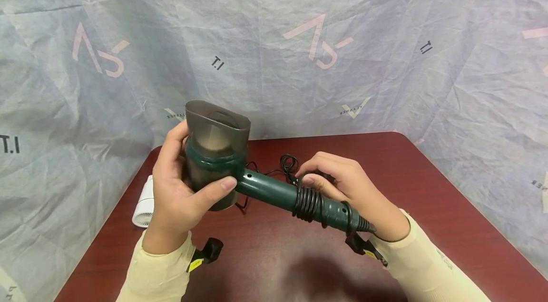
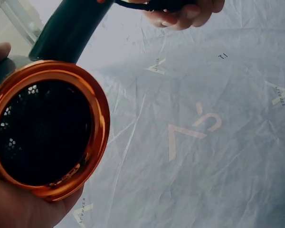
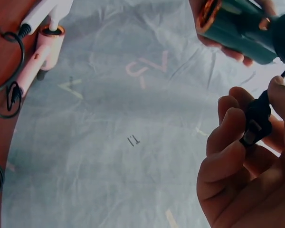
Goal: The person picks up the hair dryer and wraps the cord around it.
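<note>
A dark green hair dryer is held up over the table, a smoky clear nozzle on its head. My left hand grips the head from the left, thumb across the front. The copper-coloured rim around its dark mesh end faces the left wrist camera. A black cord is coiled round the handle's lower half. My right hand is just behind the handle. In the right wrist view, its curled fingers hold the cord's black plug; the plug's prongs are not clear.
A white appliance with a round grille lies on the table at left. The right wrist view shows pale hair dryers. Looped black cord lies behind the handle on the red-brown table. Grey printed fabric hangs around the table.
</note>
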Motion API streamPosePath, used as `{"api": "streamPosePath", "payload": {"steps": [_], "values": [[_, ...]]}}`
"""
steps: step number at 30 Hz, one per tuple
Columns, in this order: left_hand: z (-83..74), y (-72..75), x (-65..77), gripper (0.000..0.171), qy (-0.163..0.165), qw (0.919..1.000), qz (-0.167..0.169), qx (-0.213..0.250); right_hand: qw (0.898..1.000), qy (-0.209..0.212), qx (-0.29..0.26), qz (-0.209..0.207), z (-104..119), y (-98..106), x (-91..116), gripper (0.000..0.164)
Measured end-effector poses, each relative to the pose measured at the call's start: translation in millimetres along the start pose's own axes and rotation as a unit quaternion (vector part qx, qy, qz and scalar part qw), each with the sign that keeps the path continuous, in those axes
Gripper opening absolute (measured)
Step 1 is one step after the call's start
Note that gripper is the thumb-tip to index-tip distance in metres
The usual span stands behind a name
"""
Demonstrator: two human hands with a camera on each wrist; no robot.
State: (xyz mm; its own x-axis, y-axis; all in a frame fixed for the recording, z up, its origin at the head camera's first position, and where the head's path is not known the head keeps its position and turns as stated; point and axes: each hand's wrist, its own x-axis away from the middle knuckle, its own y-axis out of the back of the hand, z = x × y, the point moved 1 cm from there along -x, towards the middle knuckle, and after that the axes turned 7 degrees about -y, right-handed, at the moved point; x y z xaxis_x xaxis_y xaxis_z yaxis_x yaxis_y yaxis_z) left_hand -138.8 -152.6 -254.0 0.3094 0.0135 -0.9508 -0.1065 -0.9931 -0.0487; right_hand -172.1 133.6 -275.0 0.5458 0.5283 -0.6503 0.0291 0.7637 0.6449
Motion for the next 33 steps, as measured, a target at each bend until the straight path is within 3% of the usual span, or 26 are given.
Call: {"api": "streamPosePath", "payload": {"steps": [8, 14, 20, 25, 30, 33], "values": [[-2.3, -4.2, -2.3, 0.076, 0.007, 0.9995, -0.026, 0.016, 0.998, 0.001, -0.062, 0.020, 15, -7, -3, 0.026], [-2.3, -7.4, -3.3, 0.074, 0.021, 0.9978, -0.060, 0.017, 0.994, -0.007, -0.108, 0.005, 27, -15, -1, 0.028], [-1.8, -11.8, -3.0, 0.075, 0.043, 0.9962, -0.076, 0.006, 0.998, -0.041, -0.045, 0.005, 24, -21, 8, 0.034], [-0.6, -16.0, -2.8, 0.076, 0.053, 0.9950, -0.085, -0.007, 0.997, -0.069, -0.006, 0.040, 17, -26, 12, 0.034], [1.4, -19.0, -2.1, 0.077, 0.057, 0.9942, -0.090, -0.015, 0.997, -0.063, 0.019, 0.039, 15, -31, 11, 0.046], [1.1, -21.5, -1.7, 0.077, 0.053, 0.9944, -0.089, -0.020, 0.997, -0.058, 0.007, 0.040, 16, -34, 10, 0.047]]}}
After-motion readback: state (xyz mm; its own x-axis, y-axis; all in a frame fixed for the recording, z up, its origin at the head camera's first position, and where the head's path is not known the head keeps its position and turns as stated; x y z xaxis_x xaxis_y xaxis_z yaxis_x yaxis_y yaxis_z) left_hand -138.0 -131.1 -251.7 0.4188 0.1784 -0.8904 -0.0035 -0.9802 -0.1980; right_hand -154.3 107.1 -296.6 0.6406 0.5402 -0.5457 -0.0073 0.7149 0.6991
